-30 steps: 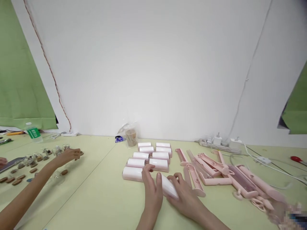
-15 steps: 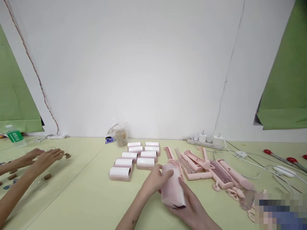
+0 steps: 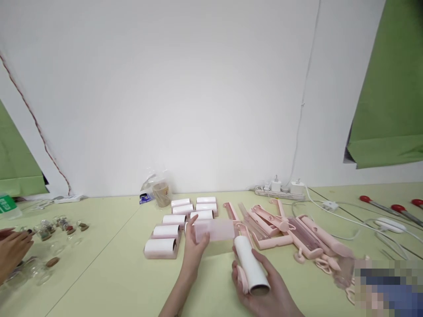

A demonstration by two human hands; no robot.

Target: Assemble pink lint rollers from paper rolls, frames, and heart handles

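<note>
My left hand [image 3: 193,248] pinches a translucent pink plastic cover [image 3: 216,230] between thumb and fingers, above the table. In my right hand [image 3: 276,288] lies a white lint roller roll [image 3: 250,262], its dark hollow end facing me. A pink plastic part [image 3: 242,279] is held against the roll's left side, partly hidden by my fingers. Behind my left hand, several white rolls [image 3: 161,245] rest in pale pink covers in two columns. Pink lint roller handles and frames [image 3: 274,240] are heaped beyond my right hand.
At the left, another person's hands [image 3: 15,248] work among small glass jars [image 3: 42,231]. A tape roll [image 3: 161,193] in a plastic bag stands by the wall. A power strip [image 3: 279,193], white cables and red-ended tools [image 3: 401,211] occupy the right side.
The pink cover has come away from the white roll. My left hand has moved left and up with the cover; my right hand keeps the roll. The view has shifted slightly right.
</note>
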